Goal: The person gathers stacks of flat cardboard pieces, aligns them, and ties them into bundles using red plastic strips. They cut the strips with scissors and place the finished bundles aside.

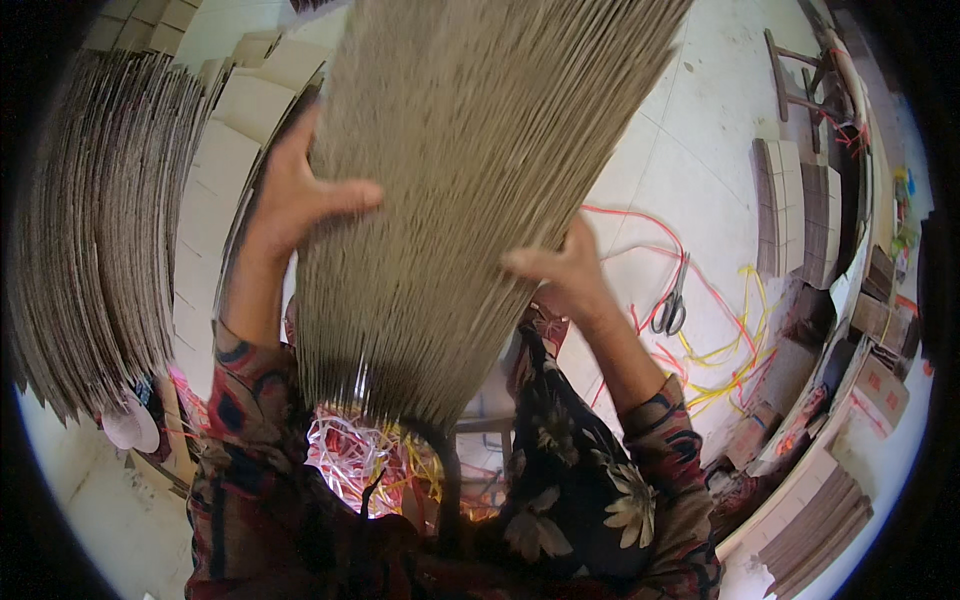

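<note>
A thick stack of flat brown cardboard sheets (440, 180) stands on edge in front of me, its many edges facing up. It leans toward the upper right. My left hand (300, 195) presses the stack's left side, with the thumb lying over the top edges. On the right side my right hand (568, 268) grips lower down, its thumb also over the edges and its fingers partly hidden behind the stack. Both hands clasp the stack between them, slightly blurred. Beneath its near end lies a tangle of pink, white and yellow plastic strapping (365, 460).
Another tall stack of cardboard (110, 220) stands at the left. On the pale floor at right lie dark scissors (670, 312) among red and yellow straps (745, 375). Smaller cardboard bundles (778, 205) and a wooden stool (800, 85) stand farther right.
</note>
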A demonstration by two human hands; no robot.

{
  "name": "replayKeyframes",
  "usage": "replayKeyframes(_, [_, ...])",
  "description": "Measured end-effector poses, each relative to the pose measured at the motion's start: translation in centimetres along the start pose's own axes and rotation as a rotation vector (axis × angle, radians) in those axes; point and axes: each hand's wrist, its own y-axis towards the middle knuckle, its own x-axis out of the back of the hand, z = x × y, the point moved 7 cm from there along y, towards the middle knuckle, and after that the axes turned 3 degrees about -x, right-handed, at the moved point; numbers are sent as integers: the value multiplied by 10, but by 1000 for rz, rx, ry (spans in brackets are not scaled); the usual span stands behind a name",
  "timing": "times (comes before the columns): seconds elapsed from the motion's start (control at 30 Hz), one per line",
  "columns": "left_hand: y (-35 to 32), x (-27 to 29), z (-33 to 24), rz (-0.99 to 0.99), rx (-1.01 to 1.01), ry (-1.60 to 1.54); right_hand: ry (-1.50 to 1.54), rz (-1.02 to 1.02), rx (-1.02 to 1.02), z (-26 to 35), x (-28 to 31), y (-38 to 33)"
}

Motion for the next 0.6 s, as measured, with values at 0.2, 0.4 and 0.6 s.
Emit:
replayKeyframes(0.2, [47,17,-108,-235,-319,-6,-271,-53,511,164,5,13])
replayKeyframes(0.4, [65,-3,-183,-209,-707,-208,-95,104,835,251,-3,23])
replayKeyframes(0.6, [141,35,-148,121,-756,-389,-63,71,957,279,4,10])
